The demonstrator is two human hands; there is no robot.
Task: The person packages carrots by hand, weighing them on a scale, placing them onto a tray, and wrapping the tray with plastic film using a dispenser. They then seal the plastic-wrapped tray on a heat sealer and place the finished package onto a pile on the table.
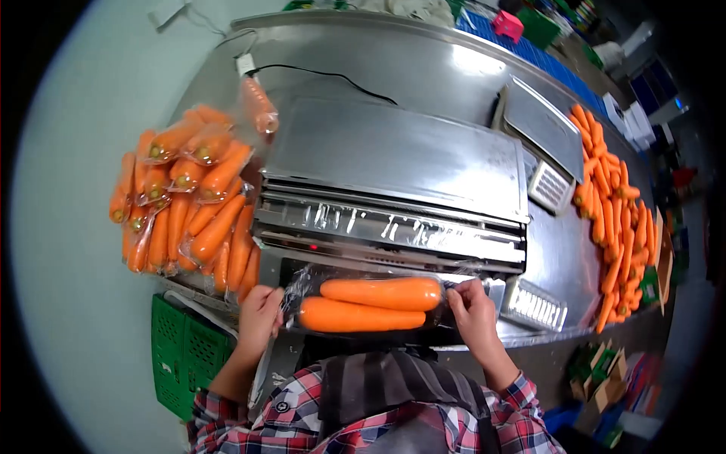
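Two large carrots (370, 303) lie side by side in clear film, in front of the wrapping machine (393, 166). At the left end of the film, my left hand (260, 318) is closed on its gathered edge. My right hand (473, 314) pinches the film at the other end, close to the thick end of the upper carrot. Both hands hold the film near the table's front edge. A strip of film shows across the machine's front rollers, and a small red light glows there.
Wrapped carrots (185, 197) are piled at the left, loose carrots (616, 219) at the right. A scale (541, 125) with a keypad stands right of the machine. Nearby are a slotted white device (535, 304), a black cable (325, 73) and a green crate (185, 352).
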